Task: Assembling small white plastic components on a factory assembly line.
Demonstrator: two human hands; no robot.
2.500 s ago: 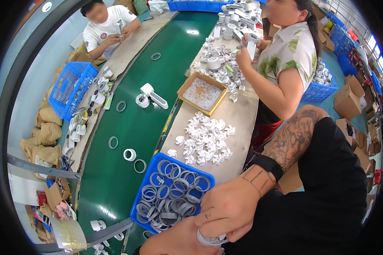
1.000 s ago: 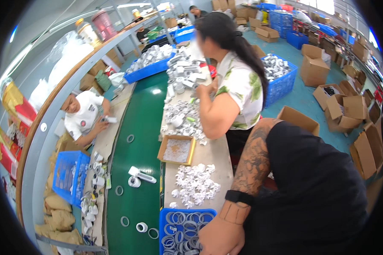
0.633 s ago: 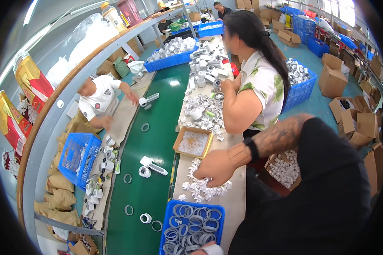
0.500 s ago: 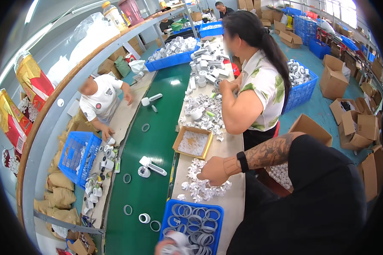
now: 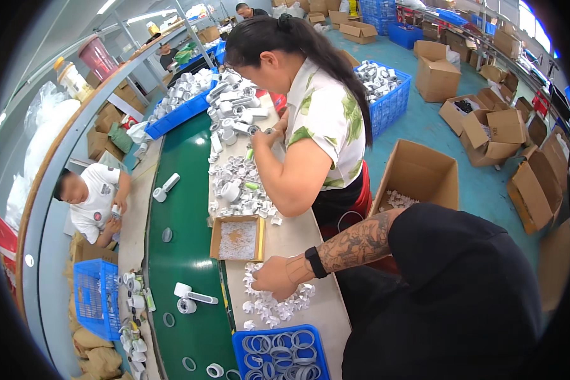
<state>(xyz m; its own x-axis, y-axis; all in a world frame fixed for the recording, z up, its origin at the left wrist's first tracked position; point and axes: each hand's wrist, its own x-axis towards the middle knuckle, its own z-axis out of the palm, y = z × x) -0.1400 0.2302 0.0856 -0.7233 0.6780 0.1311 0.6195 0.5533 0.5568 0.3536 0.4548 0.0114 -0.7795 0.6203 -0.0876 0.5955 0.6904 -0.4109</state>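
My right hand, with a dark band on its wrist, reaches into a loose pile of small white finned plastic pieces on the pale bench. Its fingers are bent down among the pieces, and whatever they grip is hidden beneath the hand. Just nearer than the pile stands a blue plastic tray of grey rings. Beyond my hand is a shallow cardboard box holding many tiny translucent bits. My left hand is out of the picture.
A green conveyor belt runs along the left, carrying a white handled housing and several rings. Beside me, a co-worker handles parts at the bench. Across the belt, another co-worker holds a white part. An open carton stands behind the bench.
The view has swung, so the bench sits further left. My left hand, blurred with a white part over the ring tray, has left the picture. My right hand stays at the pile.
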